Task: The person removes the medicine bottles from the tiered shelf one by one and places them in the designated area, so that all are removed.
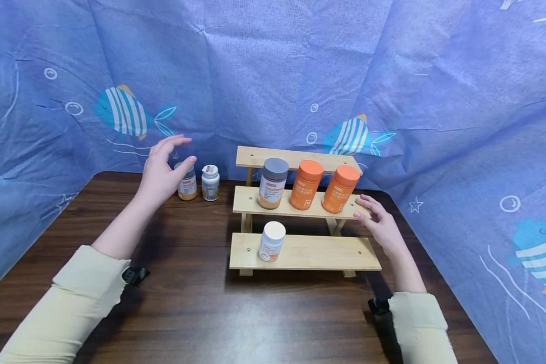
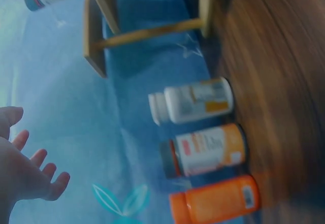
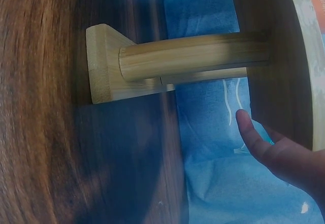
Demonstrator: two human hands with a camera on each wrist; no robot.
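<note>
My left hand is raised at the left with thumb and fingers spread, holding nothing; the left wrist view shows the hand apart from the bottles. Beside it on the table stand a grey-lidded supplement bottle, a white bottle and an orange bottle, almost wholly hidden by the hand in the head view. At the other side, my right hand holds the right end of a three-step wooden rack at its middle shelf, thumb at the front edge and fingers over the end.
On the middle shelf stand another grey-lidded bottle and two orange bottles. A white-capped bottle is on the lowest shelf. Behind the dark wooden table hangs a blue fish-print cloth.
</note>
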